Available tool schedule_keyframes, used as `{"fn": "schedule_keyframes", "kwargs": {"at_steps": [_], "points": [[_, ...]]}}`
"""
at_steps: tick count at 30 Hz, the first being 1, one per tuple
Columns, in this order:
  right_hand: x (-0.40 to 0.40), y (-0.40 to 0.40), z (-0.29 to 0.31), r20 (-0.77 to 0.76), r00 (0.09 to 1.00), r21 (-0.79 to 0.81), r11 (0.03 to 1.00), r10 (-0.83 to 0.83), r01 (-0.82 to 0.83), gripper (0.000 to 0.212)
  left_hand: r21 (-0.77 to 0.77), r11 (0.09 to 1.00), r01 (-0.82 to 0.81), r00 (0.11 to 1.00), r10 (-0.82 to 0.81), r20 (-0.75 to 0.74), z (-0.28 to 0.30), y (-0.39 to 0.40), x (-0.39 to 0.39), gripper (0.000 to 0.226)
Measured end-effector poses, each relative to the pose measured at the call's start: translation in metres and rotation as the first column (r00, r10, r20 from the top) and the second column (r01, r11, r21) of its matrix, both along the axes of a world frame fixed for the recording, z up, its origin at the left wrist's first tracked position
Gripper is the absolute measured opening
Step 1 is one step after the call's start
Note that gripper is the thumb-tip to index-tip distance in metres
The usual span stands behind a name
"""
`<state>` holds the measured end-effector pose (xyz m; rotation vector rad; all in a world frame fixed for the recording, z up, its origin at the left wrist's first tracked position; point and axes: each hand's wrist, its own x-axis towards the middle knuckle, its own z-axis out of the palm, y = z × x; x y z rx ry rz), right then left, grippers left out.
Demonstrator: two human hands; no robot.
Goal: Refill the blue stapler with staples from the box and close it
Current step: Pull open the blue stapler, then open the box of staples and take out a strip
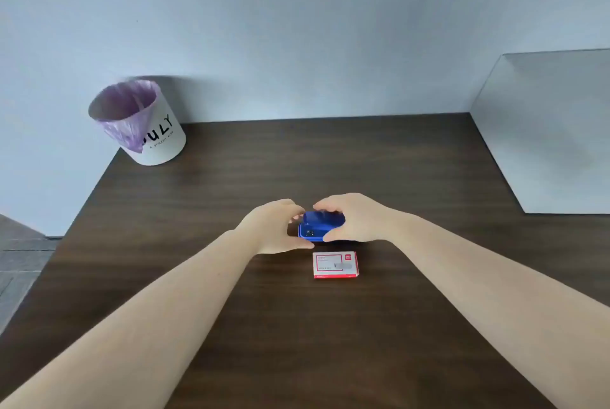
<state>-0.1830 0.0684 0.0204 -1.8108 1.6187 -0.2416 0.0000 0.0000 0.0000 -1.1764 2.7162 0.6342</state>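
The blue stapler (317,226) rests on the dark wooden table (231,293) at mid-table, seen end-on. My right hand (353,218) curls over its top and right side, fingers on the upper arm. My left hand (275,227) holds its left side, thumb low near the base and fingertips at the top edge. Much of the stapler is hidden by both hands; I cannot tell whether it is open. A small red and white staple box (335,264) lies flat and closed on the table just in front of the stapler, untouched.
A white cylindrical bin (145,131) with a purple liner stands at the table's far left corner. A pale grey panel or box (554,131) occupies the far right. A plain wall runs along the back edge. Floor shows past the left edge.
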Motion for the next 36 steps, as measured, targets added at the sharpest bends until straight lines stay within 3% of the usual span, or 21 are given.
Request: {"fn": "schedule_keyframes", "kwargs": {"at_steps": [8,11,14,18,25,29,33,36], "points": [[0.01,-0.007,-0.036,0.022,1.0,-0.356,0.935,-0.003,0.011,0.024,0.054,0.988,-0.143,0.911,0.153,-0.382,-0.05,-0.001,-0.005,0.03],[0.005,-0.001,-0.034,0.111,0.993,-0.462,0.883,-0.032,0.08,0.021,0.015,0.993,-0.114,0.893,0.109,-0.436,-0.055,-0.002,-0.004,0.03],[-0.002,0.018,-0.026,0.27,0.955,-0.538,0.803,-0.124,0.256,0.026,-0.038,0.991,-0.127,0.882,0.095,-0.461,-0.058,0.003,0.0,0.03],[-0.016,0.044,-0.022,0.532,0.825,-0.495,0.719,-0.193,0.488,0.027,-0.138,0.976,-0.167,0.886,0.087,-0.455,-0.06,0.016,0.009,0.027],[-0.044,0.078,-0.041,0.782,0.56,-0.249,0.687,-0.274,0.683,0.019,-0.17,0.953,-0.249,0.872,0.145,-0.468,-0.063,0.036,0.026,0.032],[-0.066,0.092,-0.064,0.718,0.619,-0.258,0.704,-0.319,0.662,0.016,-0.205,0.947,-0.246,0.866,0.119,-0.486,-0.067,0.036,0.028,0.029],[-0.069,0.095,-0.077,0.443,0.802,-0.394,0.717,-0.4,0.575,0.009,-0.164,0.952,-0.259,0.841,0.139,-0.523,-0.07,0.033,0.031,0.031],[-0.063,0.092,-0.077,0.307,0.878,-0.448,0.758,-0.368,0.474,0.013,-0.126,0.955,-0.268,0.797,0.146,-0.586,-0.068,0.037,0.029,0.049]]}}
